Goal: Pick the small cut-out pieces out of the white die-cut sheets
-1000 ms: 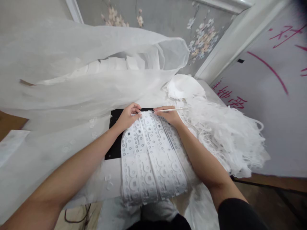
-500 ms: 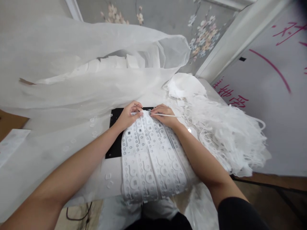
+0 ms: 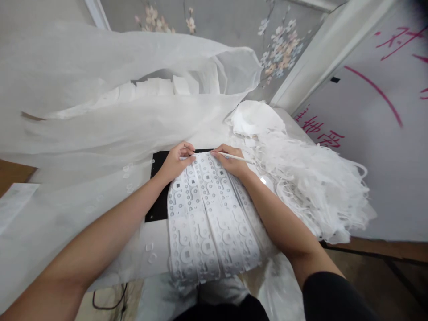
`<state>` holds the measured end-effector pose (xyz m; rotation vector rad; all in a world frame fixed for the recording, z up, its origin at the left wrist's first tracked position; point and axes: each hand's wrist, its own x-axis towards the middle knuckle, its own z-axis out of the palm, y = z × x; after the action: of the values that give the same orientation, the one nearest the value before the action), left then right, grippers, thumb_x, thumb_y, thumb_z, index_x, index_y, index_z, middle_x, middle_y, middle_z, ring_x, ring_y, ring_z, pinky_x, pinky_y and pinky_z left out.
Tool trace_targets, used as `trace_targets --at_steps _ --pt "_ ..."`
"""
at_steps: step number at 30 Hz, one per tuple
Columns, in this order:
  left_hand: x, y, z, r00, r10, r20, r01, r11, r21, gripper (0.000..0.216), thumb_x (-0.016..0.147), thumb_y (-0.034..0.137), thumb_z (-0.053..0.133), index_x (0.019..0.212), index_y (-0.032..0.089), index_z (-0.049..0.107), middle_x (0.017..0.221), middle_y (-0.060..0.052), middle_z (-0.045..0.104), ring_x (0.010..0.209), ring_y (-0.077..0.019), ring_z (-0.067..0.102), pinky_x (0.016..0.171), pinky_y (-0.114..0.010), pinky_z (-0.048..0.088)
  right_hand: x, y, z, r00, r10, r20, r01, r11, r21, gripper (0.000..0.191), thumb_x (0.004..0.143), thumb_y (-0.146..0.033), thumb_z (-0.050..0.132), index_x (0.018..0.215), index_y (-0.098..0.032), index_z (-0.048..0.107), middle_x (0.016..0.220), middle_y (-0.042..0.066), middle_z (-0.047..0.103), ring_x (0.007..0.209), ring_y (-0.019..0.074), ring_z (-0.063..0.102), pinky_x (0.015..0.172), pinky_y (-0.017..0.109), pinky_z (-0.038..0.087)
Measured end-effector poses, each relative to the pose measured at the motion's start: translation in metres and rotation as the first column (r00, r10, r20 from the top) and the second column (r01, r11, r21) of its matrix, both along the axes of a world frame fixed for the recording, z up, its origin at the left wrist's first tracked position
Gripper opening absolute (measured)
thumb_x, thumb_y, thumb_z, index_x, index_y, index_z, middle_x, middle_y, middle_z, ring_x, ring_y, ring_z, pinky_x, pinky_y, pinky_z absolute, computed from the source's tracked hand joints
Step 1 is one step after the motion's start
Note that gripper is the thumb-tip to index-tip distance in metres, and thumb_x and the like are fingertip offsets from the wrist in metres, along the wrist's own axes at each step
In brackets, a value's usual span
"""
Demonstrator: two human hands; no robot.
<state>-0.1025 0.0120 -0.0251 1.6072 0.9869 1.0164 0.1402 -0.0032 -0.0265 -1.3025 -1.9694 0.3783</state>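
Note:
Several white die-cut strips, punched with circles and small squares, lie side by side over a black mat. My left hand pinches the far end of the strips, fingers curled down. My right hand rests on the far right end of the strips and grips a thin white stick that points away to the right.
A heap of white waste trimmings sits to the right. A large sheer white bag billows across the left and back, with small cut pieces on it. A board with red writing leans at the right.
My right hand has turned the stick a little and shifted slightly along the strip ends. My left hand stays at the far end, fingers re-pinching. The view has dipped slightly.

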Motion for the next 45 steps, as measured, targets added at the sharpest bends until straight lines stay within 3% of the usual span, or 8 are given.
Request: trace_targets --at_steps 7,15,23,28,32,36,40,45 --pt "-0.002 0.000 0.001 1.000 -0.020 0.008 0.020 1.000 0.009 0.021 0.072 0.017 0.067 0.092 0.019 0.061 0.077 0.002 0.061 0.073 -0.0143 0.058 0.073 -0.028 0.043 0.020 0.011 -0.001 0.948 -0.143 -0.283 0.138 0.990 -0.039 0.023 0.086 -0.043 0.068 0.085 -0.021 0.072 0.084 0.003 0.075 0.079 0.0195 0.067 0.076 0.032 0.051" --pt "-0.003 0.004 -0.002 0.999 -0.047 -0.018 0.046 0.997 -0.059 0.029 0.072 0.021 0.067 0.099 0.019 0.059 0.081 0.001 0.064 0.074 -0.0148 0.058 0.071 -0.027 0.044 0.042 0.013 0.011 0.858 -0.155 -0.490 0.024 0.965 -0.262 0.026 0.077 -0.045 0.076 0.081 -0.019 0.074 0.079 0.003 0.073 0.073 0.0162 0.064 0.067 0.029 0.050" --pt "-0.022 0.019 0.008 0.970 -0.190 -0.150 0.168 0.975 -0.146 0.056 0.064 0.032 0.077 0.117 0.019 0.063 0.116 -0.008 0.068 0.081 -0.0174 0.064 0.071 -0.029 0.048 -0.008 -0.016 0.026 0.913 -0.032 -0.407 -0.133 0.919 -0.371 0.032 0.073 -0.048 0.079 0.084 -0.018 0.077 0.073 0.003 0.070 0.067 0.0148 0.060 0.059 0.027 0.046" --pt "-0.054 0.025 0.031 0.911 -0.231 -0.341 0.170 0.965 -0.200 0.066 0.054 0.038 0.087 0.114 0.019 0.067 0.106 -0.009 0.072 0.084 -0.0220 0.068 0.064 -0.026 0.049 -0.034 -0.027 0.024 0.920 0.054 -0.388 -0.211 0.903 -0.374 0.029 0.074 -0.046 0.079 0.083 -0.018 0.076 0.076 0.003 0.071 0.070 0.0144 0.060 0.062 0.026 0.045" --pt "-0.079 0.011 0.047 0.918 -0.245 -0.313 0.140 0.936 -0.322 0.075 0.053 0.039 0.090 0.119 0.016 0.064 0.099 -0.012 0.073 0.072 -0.0234 0.070 0.054 -0.026 0.050 -0.064 -0.039 0.032 0.907 0.125 -0.403 -0.290 0.878 -0.380 0.029 0.076 -0.047 0.077 0.083 -0.019 0.076 0.076 0.002 0.070 0.068 0.0141 0.059 0.059 0.025 0.044" --pt "-0.096 -0.012 0.043 0.942 -0.212 -0.259 0.087 0.904 -0.419 0.084 0.052 0.036 0.093 0.126 0.017 0.059 0.089 -0.008 0.070 0.061 -0.0219 0.070 0.054 -0.029 0.054 -0.099 -0.059 0.027 0.872 0.174 -0.457 -0.368 0.850 -0.378 0.027 0.077 -0.045 0.077 0.081 -0.019 0.075 0.072 0.002 0.069 0.064 0.0141 0.059 0.056 0.025 0.043" --pt "-0.102 -0.036 0.030 0.948 -0.254 -0.191 0.163 0.904 -0.395 0.083 0.063 0.038 0.087 0.135 0.019 0.051 0.072 0.001 0.064 0.056 -0.0159 0.064 0.054 -0.026 0.052 -0.114 -0.073 0.015 0.870 0.151 -0.470 -0.346 0.866 -0.361 0.026 0.080 -0.047 0.075 0.084 -0.021 0.075 0.076 0.003 0.071 0.065 0.0162 0.061 0.057 0.027 0.046" --pt "-0.104 -0.052 0.024 0.924 -0.330 -0.195 0.247 0.901 -0.358 0.100 0.075 0.037 0.080 0.157 0.023 0.024 0.065 0.004 0.061 0.053 -0.0169 0.063 0.047 -0.024 0.046 -0.111 -0.075 0.012 0.871 0.198 -0.450 -0.372 0.863 -0.341 0.023 0.081 -0.045 0.076 0.085 -0.022 0.077 0.079 0.004 0.074 0.069 0.0177 0.064 0.062 0.029 0.049"
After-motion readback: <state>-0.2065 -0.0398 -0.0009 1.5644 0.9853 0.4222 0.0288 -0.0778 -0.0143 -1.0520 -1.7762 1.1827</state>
